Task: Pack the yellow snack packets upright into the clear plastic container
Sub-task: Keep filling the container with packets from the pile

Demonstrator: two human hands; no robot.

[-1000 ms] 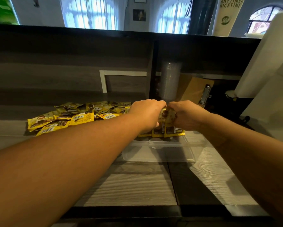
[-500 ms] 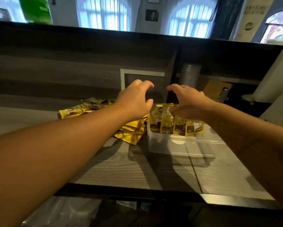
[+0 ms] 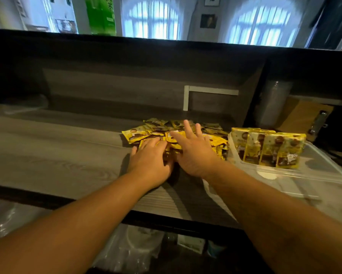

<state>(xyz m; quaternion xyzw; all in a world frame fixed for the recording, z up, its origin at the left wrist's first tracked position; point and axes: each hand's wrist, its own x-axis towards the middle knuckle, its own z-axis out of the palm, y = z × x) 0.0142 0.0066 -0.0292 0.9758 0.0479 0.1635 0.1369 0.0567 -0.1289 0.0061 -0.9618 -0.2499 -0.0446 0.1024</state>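
Observation:
A loose pile of yellow snack packets (image 3: 138, 133) lies flat on the grey wooden counter. My left hand (image 3: 150, 159) rests on the near edge of the pile with its fingers bent down onto the packets and its thumb out on the counter. My right hand (image 3: 193, 153) is beside it, fingers straight and spread over the pile's middle. To the right stands the clear plastic container (image 3: 324, 167). A row of several yellow packets (image 3: 265, 149) stands upright along its far side. Neither hand touches the container.
A stack of clear cups (image 3: 273, 103) and a brown clipboard (image 3: 304, 117) stand behind the container. A white frame (image 3: 186, 97) leans on the back wall. The counter's dark front edge (image 3: 166, 220) runs below my forearms, with plastic-wrapped items (image 3: 136, 248) underneath.
Both hands let go of the upright packets in the container and moved left onto the loose pile. The view swung left with them.

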